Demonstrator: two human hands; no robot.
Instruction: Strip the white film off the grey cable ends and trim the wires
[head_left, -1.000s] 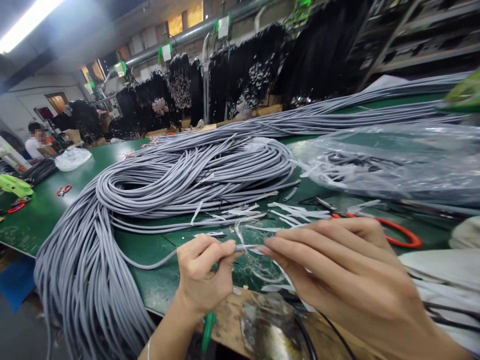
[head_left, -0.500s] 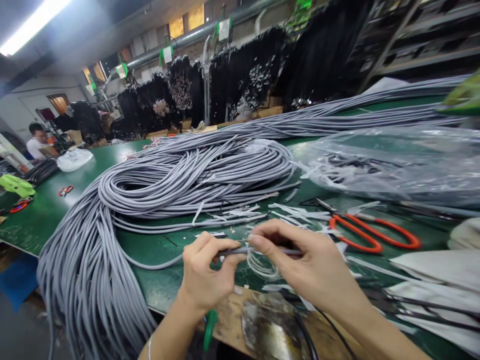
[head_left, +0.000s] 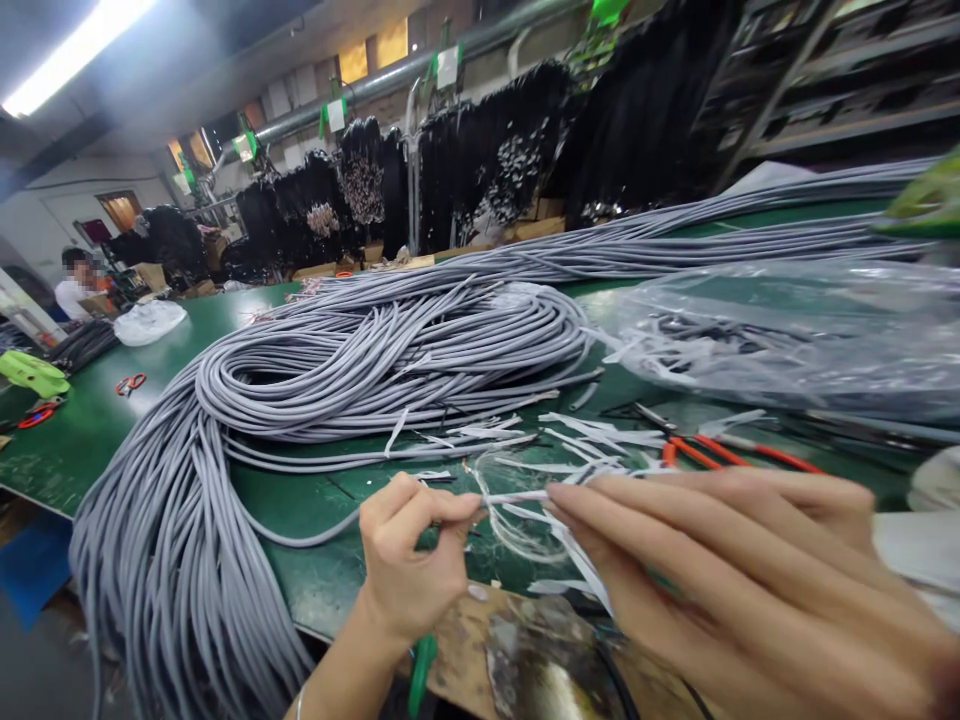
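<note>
My left hand (head_left: pixel 416 550) pinches the end of a grey cable (head_left: pixel 315 541) between thumb and fingers, above the green table. From that grip a thin pale strand (head_left: pixel 517 497) stretches level to the right. My right hand (head_left: pixel 705 560) closes thumb and fingertips on the strand's other end, its remaining fingers extended. Loose whitish threads (head_left: pixel 529 540) hang in a loop between and below the hands. Left of them lies a large coiled bundle of grey cables (head_left: pixel 262 400), its lower part draping over the table's edge.
Red-handled scissors (head_left: pixel 697 452) lie partly behind my right hand, near white strips (head_left: pixel 600 430). A clear plastic bag (head_left: pixel 787 340) rests at the right. Small red scissors (head_left: pixel 130 384) are at the left. A person (head_left: pixel 79 285) is far off at the left.
My right hand has moved right and nearer the camera, now covering part of the scissors. The gap between the hands has widened, with the pale strand showing across it. My left hand has barely moved.
</note>
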